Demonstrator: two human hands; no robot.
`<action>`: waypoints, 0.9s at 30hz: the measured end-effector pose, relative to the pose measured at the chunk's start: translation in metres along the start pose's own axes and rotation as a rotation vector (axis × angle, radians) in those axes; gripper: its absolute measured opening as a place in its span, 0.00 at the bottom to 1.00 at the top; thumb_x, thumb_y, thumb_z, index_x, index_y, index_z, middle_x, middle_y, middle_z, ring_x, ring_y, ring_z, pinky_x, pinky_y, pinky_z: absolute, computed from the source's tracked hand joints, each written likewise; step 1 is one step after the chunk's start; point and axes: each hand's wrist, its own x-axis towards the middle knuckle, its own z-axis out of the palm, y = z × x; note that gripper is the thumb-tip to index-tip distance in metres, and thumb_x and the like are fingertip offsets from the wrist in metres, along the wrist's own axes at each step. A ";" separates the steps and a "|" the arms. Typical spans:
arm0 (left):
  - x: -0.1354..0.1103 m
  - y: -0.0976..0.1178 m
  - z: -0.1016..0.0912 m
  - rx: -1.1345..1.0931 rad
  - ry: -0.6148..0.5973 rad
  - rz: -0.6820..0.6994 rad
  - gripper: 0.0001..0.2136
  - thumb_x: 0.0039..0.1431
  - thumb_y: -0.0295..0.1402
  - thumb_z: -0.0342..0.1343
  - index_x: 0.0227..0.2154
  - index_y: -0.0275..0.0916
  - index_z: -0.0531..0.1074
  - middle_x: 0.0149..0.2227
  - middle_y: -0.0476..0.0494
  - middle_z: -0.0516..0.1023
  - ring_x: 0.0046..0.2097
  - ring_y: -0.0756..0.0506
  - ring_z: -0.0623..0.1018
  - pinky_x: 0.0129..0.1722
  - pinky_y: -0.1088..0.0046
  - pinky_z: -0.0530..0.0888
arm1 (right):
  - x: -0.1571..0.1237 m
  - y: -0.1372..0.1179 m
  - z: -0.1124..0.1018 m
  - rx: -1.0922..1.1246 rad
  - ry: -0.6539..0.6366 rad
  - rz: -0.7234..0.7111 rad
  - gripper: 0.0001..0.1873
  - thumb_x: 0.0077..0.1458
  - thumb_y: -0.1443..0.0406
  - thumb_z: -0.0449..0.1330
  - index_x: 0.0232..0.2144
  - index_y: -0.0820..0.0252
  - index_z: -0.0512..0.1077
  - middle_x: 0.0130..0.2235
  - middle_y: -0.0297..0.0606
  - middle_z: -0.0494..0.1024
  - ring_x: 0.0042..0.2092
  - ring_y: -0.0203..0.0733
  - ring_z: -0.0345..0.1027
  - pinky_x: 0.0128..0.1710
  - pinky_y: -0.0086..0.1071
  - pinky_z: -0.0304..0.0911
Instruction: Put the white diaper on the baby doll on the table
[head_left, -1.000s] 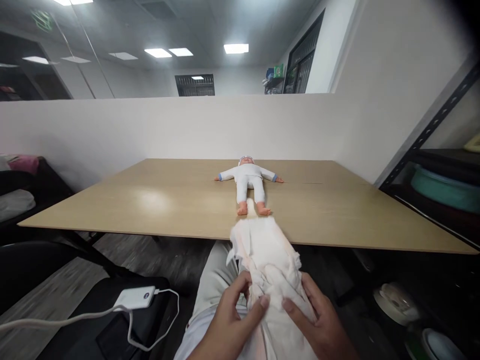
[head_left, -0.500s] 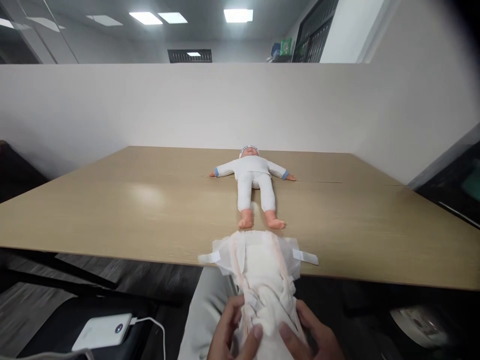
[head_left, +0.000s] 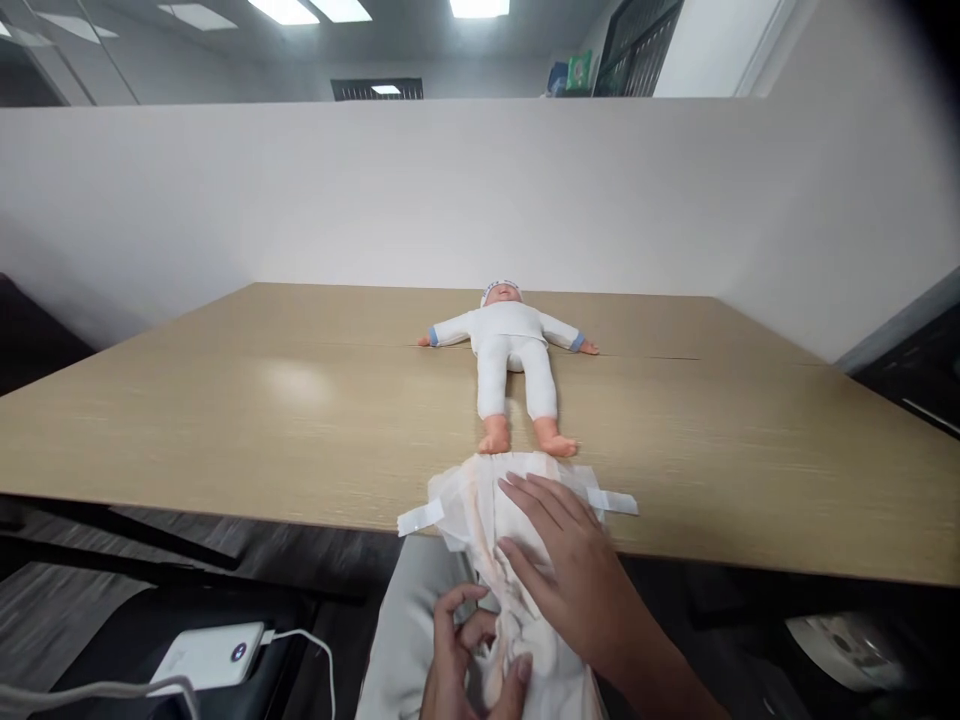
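Note:
A baby doll (head_left: 510, 365) in a white suit lies on its back on the wooden table (head_left: 225, 420), feet toward me. A white diaper (head_left: 469, 505) hangs over the near table edge just below the doll's feet, its tape tabs spread to both sides. My right hand (head_left: 570, 570) lies flat on the diaper with fingers stretched toward the doll. My left hand (head_left: 465, 665) pinches the bunched lower end of the diaper over my lap.
A white partition wall stands behind the table. A white power bank (head_left: 210, 655) with a cable lies on a dark seat at lower left. Dark shelving stands at the right edge.
My right hand let go of the diaper's lower end and moved forward to lie flat on it. The diaper's top end spread out over the table edge. The view moved closer to the table.

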 end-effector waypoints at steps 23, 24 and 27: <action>0.306 0.127 0.006 1.515 -0.849 1.123 0.51 0.46 0.14 0.61 0.74 0.49 0.55 0.79 0.37 0.41 0.78 0.30 0.48 0.72 0.52 0.55 | 0.010 0.027 0.029 -0.059 -0.155 0.006 0.33 0.72 0.52 0.54 0.74 0.48 0.58 0.75 0.38 0.60 0.74 0.56 0.53 0.72 0.56 0.55; 0.309 0.126 0.010 1.506 -0.888 1.149 0.48 0.48 0.15 0.61 0.73 0.49 0.59 0.79 0.39 0.43 0.78 0.31 0.47 0.73 0.53 0.54 | 0.010 0.029 0.028 -0.051 -0.164 0.003 0.33 0.72 0.52 0.54 0.75 0.47 0.58 0.75 0.37 0.59 0.74 0.57 0.53 0.71 0.57 0.55; 0.315 0.124 0.017 1.382 -0.953 1.201 0.30 0.56 0.24 0.62 0.63 0.44 0.71 0.77 0.40 0.53 0.77 0.34 0.53 0.74 0.54 0.52 | 0.011 0.036 0.024 -0.012 -0.214 -0.022 0.36 0.71 0.50 0.55 0.76 0.44 0.54 0.76 0.36 0.56 0.74 0.59 0.53 0.71 0.58 0.57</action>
